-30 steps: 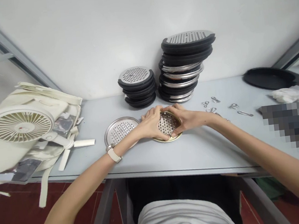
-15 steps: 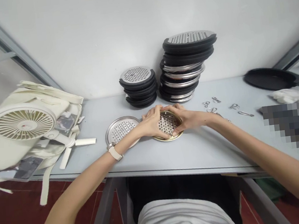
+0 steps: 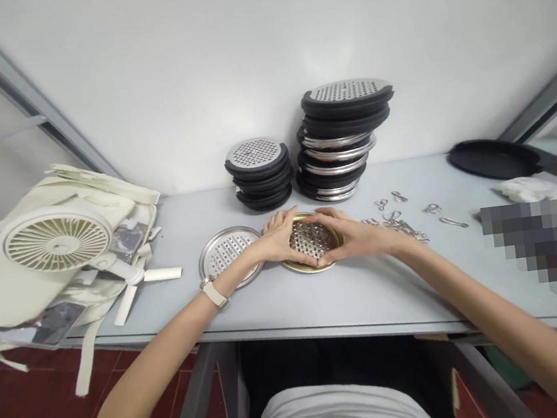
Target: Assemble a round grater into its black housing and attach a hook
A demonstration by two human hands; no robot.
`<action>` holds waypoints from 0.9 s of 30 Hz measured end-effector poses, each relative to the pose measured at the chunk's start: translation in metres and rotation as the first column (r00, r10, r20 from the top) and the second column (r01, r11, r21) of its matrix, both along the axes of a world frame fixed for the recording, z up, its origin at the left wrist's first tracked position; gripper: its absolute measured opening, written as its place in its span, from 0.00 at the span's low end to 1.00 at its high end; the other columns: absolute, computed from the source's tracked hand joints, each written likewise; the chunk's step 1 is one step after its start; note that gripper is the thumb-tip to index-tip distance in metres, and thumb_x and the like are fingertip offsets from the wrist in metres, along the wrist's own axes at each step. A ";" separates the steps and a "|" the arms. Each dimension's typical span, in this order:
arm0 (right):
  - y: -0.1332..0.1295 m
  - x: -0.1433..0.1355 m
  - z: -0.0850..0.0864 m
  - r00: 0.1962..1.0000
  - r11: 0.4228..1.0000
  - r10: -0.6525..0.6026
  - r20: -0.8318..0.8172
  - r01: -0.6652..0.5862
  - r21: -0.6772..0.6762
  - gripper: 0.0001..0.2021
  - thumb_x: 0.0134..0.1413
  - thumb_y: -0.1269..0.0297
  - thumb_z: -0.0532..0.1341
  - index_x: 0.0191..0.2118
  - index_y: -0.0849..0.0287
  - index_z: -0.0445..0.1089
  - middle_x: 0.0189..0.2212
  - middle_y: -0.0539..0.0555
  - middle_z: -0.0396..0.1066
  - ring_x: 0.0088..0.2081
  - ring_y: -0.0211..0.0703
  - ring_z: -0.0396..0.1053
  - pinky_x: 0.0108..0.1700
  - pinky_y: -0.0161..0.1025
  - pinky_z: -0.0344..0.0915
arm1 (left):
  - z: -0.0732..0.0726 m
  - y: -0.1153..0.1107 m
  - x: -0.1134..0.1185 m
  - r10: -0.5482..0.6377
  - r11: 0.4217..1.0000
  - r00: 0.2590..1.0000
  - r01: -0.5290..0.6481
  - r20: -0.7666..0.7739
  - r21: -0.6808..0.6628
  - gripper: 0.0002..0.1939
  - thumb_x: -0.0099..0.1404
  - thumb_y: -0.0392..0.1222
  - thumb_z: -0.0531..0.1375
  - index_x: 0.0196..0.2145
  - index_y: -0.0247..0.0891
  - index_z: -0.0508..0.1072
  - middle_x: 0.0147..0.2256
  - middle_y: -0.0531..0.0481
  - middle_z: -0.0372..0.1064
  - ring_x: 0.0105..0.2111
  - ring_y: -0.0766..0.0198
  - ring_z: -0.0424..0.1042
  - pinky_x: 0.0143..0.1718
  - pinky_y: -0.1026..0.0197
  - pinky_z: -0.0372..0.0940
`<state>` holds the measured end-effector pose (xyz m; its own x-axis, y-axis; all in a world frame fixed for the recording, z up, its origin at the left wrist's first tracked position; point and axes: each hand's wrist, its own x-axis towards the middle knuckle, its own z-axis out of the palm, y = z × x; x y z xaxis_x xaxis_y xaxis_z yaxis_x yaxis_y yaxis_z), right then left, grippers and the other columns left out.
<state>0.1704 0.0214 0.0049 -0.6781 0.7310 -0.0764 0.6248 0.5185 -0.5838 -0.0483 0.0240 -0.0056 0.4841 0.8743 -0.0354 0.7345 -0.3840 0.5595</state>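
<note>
A round grater plate (image 3: pixel 307 240) with a gold-coloured rim lies in front of me on the grey table. My left hand (image 3: pixel 282 241) curves around its left side, thumb on the near rim. From the right, my right hand (image 3: pixel 349 236) wraps the same rim, and its thumb meets the left one at the near edge. Fingers hide parts of both sides. Just left of it rests a silver round grater plate (image 3: pixel 227 250), partly covered by my left wrist and forearm.
Behind are a short stack (image 3: pixel 259 174) and a taller, uneven stack (image 3: pixel 344 141) of black-ringed perforated discs. Small metal clips (image 3: pixel 401 222) lie scattered at right. Further right is a black pan (image 3: pixel 494 157); at left, a white fan (image 3: pixel 58 244) on a cream bag (image 3: pixel 30 197).
The view has tilted, so everything sits slightly lower in the picture. Both hands remain around the gold-rimmed grater plate, with the right fingers shifted a little at its far rim.
</note>
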 end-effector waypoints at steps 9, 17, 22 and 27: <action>-0.049 0.005 -0.017 0.992 0.965 0.040 -0.121 -0.007 0.261 0.31 0.51 0.44 0.63 0.60 0.47 0.60 0.61 0.57 0.57 0.63 0.56 0.51 0.62 0.56 0.48 | 0.024 -0.019 -0.014 0.023 0.974 0.944 -0.096 0.329 0.207 0.16 0.66 0.49 0.55 0.48 0.40 0.69 0.46 0.45 0.66 0.49 0.58 0.66 0.54 0.53 0.61; -0.053 0.001 -0.012 0.988 0.970 0.043 -0.150 -0.005 0.243 0.14 0.59 0.53 0.58 0.47 0.50 0.73 0.49 0.56 0.69 0.53 0.51 0.63 0.56 0.50 0.56 | 0.023 -0.029 -0.017 0.100 0.980 0.729 -0.189 0.677 0.060 0.13 0.64 0.46 0.57 0.42 0.36 0.73 0.36 0.47 0.74 0.34 0.63 0.74 0.41 0.59 0.70; -0.059 0.005 -0.012 0.986 0.973 0.046 -0.160 -0.007 0.233 0.14 0.60 0.54 0.57 0.48 0.49 0.72 0.49 0.57 0.68 0.53 0.52 0.63 0.55 0.50 0.58 | 0.017 -0.023 -0.014 0.102 0.981 0.756 -0.183 0.647 0.059 0.14 0.68 0.47 0.53 0.40 0.35 0.72 0.34 0.46 0.75 0.32 0.64 0.75 0.36 0.60 0.70; -0.072 0.011 -0.013 0.988 0.972 0.043 -0.149 -0.007 0.234 0.14 0.60 0.54 0.57 0.48 0.50 0.72 0.49 0.57 0.68 0.54 0.52 0.63 0.56 0.52 0.58 | 0.017 -0.015 -0.011 0.024 0.966 0.750 -0.187 0.661 0.176 0.15 0.67 0.35 0.46 0.41 0.36 0.71 0.45 0.44 0.71 0.45 0.63 0.72 0.45 0.57 0.69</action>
<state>0.1812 -0.0501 -0.0077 -0.6869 0.6992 0.1983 0.5232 0.6651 -0.5328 -0.0595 0.0093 0.0119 0.2219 0.8658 0.4485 0.2674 -0.4964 0.8259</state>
